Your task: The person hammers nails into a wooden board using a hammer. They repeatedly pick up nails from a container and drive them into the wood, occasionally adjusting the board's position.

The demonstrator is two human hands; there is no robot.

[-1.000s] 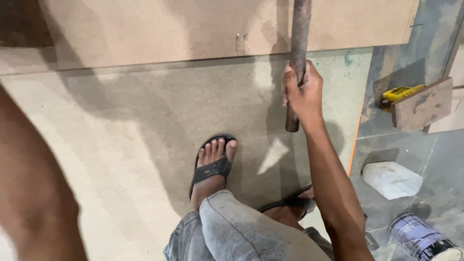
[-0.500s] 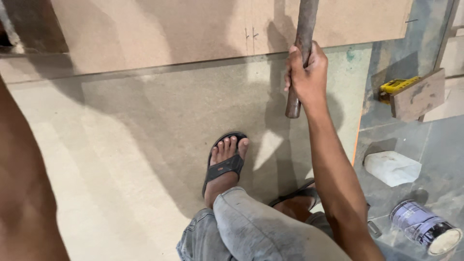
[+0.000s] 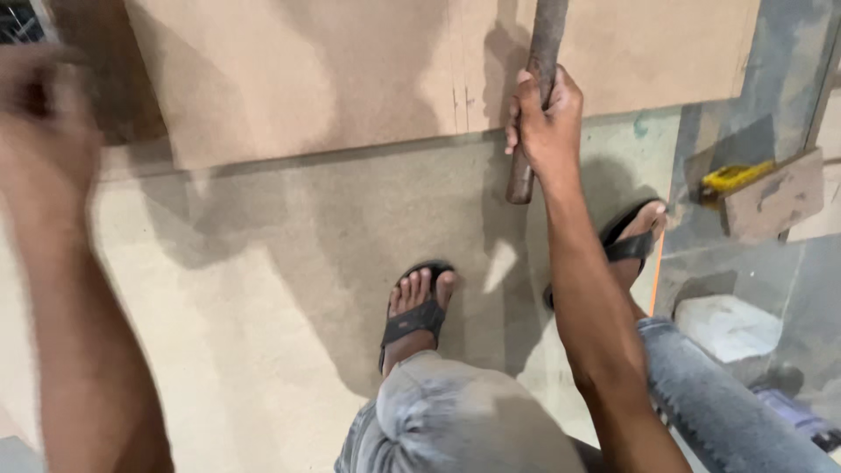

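the right hand [image 3: 545, 118] is wrapped tight around a dark round rod [image 3: 536, 88], fingers closed all the way round it near its lower end, with a short stub of rod showing below the fist. the rod rises steeply from the fist and runs out of the top of the view, so its far end cannot be seen. it hangs above the seam where a lighter brown board [image 3: 350, 70] overlaps the big pale sheet on the floor [image 3: 263, 289], just right of two small pencil-like marks on that upper board.

the left hand [image 3: 39, 96] is raised at the far left of the rod, blurred with motion; whether its fingers are spread or closed cannot be told, and it seems to hold nothing.

both sandalled feet stand on the pale sheet below the rod, one [image 3: 416, 311] left of it, the other [image 3: 635, 232] to its right near the sheet's edge. further right of the rod lie a yellow tool [image 3: 734, 178] behind a wooden block [image 3: 780, 206], and a white block [image 3: 727, 326] on the grey floor.

judging by this, the work in hand is carrying or positioning the rod over the boards; any further move calls for a firm one-handed grip and care with the unseen far end
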